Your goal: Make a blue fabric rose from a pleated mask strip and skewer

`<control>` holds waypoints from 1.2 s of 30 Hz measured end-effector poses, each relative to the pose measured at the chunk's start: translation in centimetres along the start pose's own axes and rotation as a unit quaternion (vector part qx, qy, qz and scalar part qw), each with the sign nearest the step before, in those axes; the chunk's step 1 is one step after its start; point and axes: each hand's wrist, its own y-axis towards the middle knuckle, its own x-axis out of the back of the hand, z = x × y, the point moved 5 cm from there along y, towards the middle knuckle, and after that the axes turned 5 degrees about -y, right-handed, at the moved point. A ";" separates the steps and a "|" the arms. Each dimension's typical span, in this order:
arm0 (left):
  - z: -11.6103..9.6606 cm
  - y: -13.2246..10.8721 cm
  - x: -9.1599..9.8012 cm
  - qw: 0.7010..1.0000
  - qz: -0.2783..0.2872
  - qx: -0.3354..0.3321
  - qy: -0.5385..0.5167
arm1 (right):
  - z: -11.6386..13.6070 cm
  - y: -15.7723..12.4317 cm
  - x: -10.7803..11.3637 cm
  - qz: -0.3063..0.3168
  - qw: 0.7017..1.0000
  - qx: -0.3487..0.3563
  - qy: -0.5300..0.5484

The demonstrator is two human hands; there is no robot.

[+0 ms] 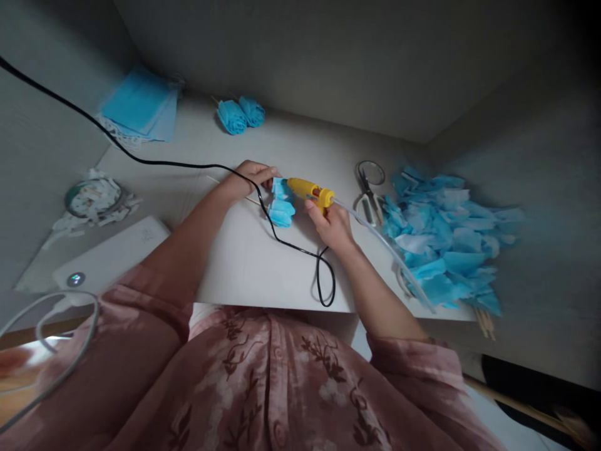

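My right hand (332,224) is closed round a yellow glue gun (310,190), whose nozzle points left at a small blue fabric flower (282,207). A clear glue stick (385,250) trails from the gun's back toward the table's near edge. My left hand (248,177) pinches the top of the blue flower, which sits on a thin wooden stick above the white table (248,263). The gun's black cord (141,160) runs from the far left, across my left wrist, and loops near the table's front edge.
A heap of blue fabric pieces (446,238) lies at the right, with scissors (370,188) beside it. Two finished blue flowers (240,114) and a stack of blue masks (138,106) lie at the back. A bowl of white scraps (94,197) and a white device (107,254) are left.
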 end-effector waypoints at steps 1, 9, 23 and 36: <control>-0.1 0.0 0.0 1.000 -0.002 0.002 -0.002 | 0.0 0.0 0.0 0.000 1.000 -0.001 0.001; 0.3 0.2 -0.1 1.000 0.003 0.014 0.001 | 0.0 -0.1 0.1 0.002 1.000 -0.009 0.007; 0.5 0.3 0.2 1.000 -0.014 0.019 0.001 | -1.2 0.2 1.0 -0.020 0.997 -0.043 0.065; 0.4 0.1 0.2 1.000 0.004 0.012 -0.006 | -0.9 0.0 0.4 0.003 0.998 -0.045 0.049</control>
